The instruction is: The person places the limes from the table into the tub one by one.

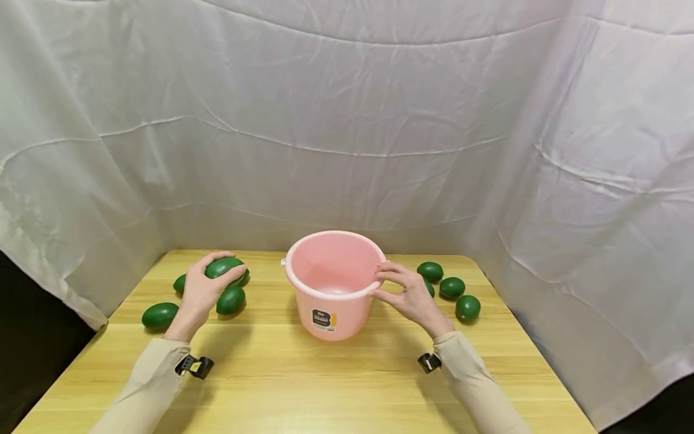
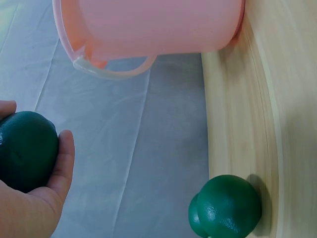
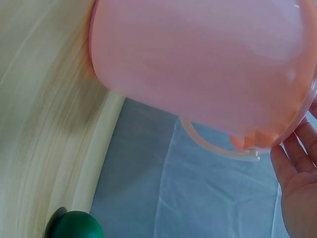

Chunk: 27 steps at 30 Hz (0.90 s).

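Note:
My left hand (image 1: 202, 288) grips a smooth, dark green oval fruit (image 1: 224, 267) between thumb and fingers, over the left group of similar fruits. In the left wrist view the held fruit (image 2: 28, 151) lies against the palm, with the curtain behind it. A pink plastic bucket (image 1: 332, 310) stands upright in the middle of the table, its label facing me. At the bucket's right rim, my right hand (image 1: 410, 296) pinches the edge, fingertips on top and thumb lower at the near side. The right wrist view shows these fingers (image 3: 284, 166) at the rim beside the handle mount.
On the left lie more green fruits, one nearer me (image 1: 159, 316) and another by my wrist (image 1: 231, 300). Several others (image 1: 452, 288) are grouped right of the bucket, one partly hidden by my right hand. A pale curtain (image 1: 325, 120) encloses the wooden table (image 1: 303, 386).

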Motion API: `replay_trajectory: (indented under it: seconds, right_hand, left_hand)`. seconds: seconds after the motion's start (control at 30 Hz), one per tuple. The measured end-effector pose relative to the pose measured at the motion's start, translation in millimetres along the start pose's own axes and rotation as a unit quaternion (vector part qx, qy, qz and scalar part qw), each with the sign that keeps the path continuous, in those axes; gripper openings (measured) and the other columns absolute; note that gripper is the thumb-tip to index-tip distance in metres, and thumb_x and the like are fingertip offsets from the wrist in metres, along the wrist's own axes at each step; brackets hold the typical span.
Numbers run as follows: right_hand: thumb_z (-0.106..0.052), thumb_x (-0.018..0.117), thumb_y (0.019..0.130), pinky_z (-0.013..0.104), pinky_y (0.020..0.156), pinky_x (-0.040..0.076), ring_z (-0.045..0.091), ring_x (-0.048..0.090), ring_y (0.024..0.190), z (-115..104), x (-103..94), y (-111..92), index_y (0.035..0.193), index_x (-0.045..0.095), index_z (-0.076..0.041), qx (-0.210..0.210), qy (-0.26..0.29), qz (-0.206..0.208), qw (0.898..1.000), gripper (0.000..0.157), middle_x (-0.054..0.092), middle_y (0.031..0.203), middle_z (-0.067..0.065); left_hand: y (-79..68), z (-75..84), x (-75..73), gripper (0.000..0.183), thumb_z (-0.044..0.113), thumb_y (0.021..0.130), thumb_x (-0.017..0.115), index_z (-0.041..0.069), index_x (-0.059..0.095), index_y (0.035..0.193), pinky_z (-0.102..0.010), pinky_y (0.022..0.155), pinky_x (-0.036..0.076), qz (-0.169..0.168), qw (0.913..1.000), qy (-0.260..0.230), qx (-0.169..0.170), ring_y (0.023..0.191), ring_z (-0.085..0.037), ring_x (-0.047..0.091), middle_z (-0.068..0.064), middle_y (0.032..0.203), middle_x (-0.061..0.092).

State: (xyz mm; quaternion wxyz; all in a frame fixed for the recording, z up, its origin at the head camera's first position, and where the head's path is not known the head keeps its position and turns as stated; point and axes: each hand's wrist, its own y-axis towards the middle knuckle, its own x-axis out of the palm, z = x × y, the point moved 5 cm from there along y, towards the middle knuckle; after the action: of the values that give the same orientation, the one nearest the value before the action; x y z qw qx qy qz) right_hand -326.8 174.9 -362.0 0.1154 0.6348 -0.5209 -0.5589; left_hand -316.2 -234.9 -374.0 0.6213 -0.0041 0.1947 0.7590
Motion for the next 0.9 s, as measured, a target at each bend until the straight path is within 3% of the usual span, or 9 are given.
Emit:
replay_trajectory:
  seconds: [0.47, 0.9]
  right_hand:
    - [0.002, 0.085, 0.068, 0.052, 0.094, 0.050, 0.040, 0.063, 0.108, -6.7, 1.0, 2.9, 0.097, 0.074, 0.000, 0.013, 0.008, 0.016, 1.000, 0.031, 0.067, 0.114, 0.021]
    - [-0.015, 0.085, 0.075, 0.042, 0.099, 0.051, 0.027, 0.063, 0.114, -1.1, 1.8, -1.7, 0.103, 0.075, -0.013, 0.027, 0.007, 0.013, 1.000, 0.029, 0.067, 0.120, 0.007]
  left_hand:
    - [2.7, 10.2, 10.7, 0.046, 0.038, 0.087, 0.075, 0.016, 0.060, 0.125, -0.030, 0.068, 0.056, 0.002, 0.9997, -0.016, 0.017, 0.086, -0.015, 0.060, -0.003, 0.113, 0.056]
    - [4.9, 18.1, 21.9, 0.045, 0.033, 0.087, 0.075, 0.014, 0.061, 0.125, -0.029, 0.067, 0.057, 0.010, 0.9980, -0.032, 0.054, 0.085, -0.014, 0.062, -0.006, 0.113, 0.058]
